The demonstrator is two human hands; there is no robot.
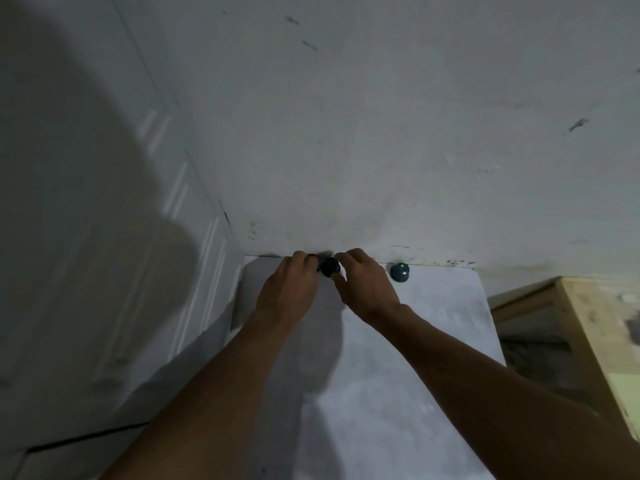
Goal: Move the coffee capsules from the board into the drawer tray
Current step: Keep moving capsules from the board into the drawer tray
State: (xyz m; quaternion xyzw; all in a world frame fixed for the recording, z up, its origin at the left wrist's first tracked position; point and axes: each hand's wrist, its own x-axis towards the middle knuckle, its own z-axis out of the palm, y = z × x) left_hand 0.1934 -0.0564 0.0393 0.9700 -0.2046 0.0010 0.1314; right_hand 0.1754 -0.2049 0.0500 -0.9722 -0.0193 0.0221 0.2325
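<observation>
A white board (398, 358) lies in front of me with its far edge against the wall. At that far edge both hands meet around a dark coffee capsule (329, 266). My left hand (289, 289) curls its fingers on the capsule's left side, and my right hand (363, 284) pinches it from the right. A second dark teal capsule (399, 271) sits alone on the board to the right, close to the wall. No drawer tray is in view.
A scuffed white wall (381, 116) rises right behind the board. A white panelled door (114, 237) stands on the left. To the right, a wooden frame (581, 327) sits lower than the board.
</observation>
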